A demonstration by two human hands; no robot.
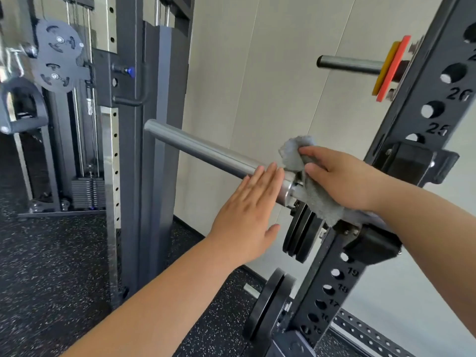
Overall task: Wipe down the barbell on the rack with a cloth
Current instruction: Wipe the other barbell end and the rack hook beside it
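The barbell's steel sleeve (201, 148) juts out to the left from the black rack upright (332, 276). A grey fluffy cloth (313, 194) is draped over the bar at the sleeve's inner collar. My right hand (342, 176) grips the cloth around the bar there. My left hand (247, 215) is flat with fingers together, its fingertips touching the near side of the sleeve just left of the collar; it holds nothing. The bar's shaft to the right is hidden behind my right arm.
Black weight plates (300, 235) hang on pegs of the upright, more (268, 302) lower down. An upper peg (350, 64) carries orange and yellow plates (390, 69). A cable machine with pulley (58, 55) and weight stack (87, 191) stands at left. The floor is speckled rubber.
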